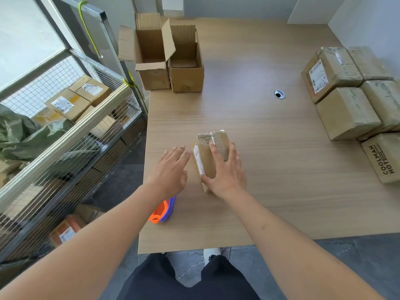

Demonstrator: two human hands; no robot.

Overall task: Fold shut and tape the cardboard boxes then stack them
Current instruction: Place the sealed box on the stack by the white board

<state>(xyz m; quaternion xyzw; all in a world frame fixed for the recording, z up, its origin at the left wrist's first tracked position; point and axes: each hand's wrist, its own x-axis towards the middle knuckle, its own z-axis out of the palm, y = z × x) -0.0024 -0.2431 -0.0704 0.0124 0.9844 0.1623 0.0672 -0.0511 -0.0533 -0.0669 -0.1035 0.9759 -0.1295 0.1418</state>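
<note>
Small box: a small brown cardboard box (211,155), closed up, sits on the near middle of the pale wood-grain table (259,148), glossy clear tape wrinkled across its far end, a white printed label down its left side.
Right hand: the right hand (225,169) lies over that small box, fingers spread and fairly straight across the top, thumb reaching round the near left corner.
Left hand: the left hand (173,167) is just left of the small box, flat, fingers straight and fanned out, fingertips close to the box's left side; touching or not, cannot tell.
Tape dispenser: an orange and blue plastic tape dispenser (162,211) lies nearer than the small box, to its left, partly under the left forearm.
Open boxes: two open brown cardboard boxes (168,59) stand far beyond the small box, flaps up, touching side by side.
Taped stack: sealed, taped brown cardboard boxes (350,92) cluster well to the right of the small box.
Wire cage: a metal mesh cage (65,131) with parcels stands left of the table.
</note>
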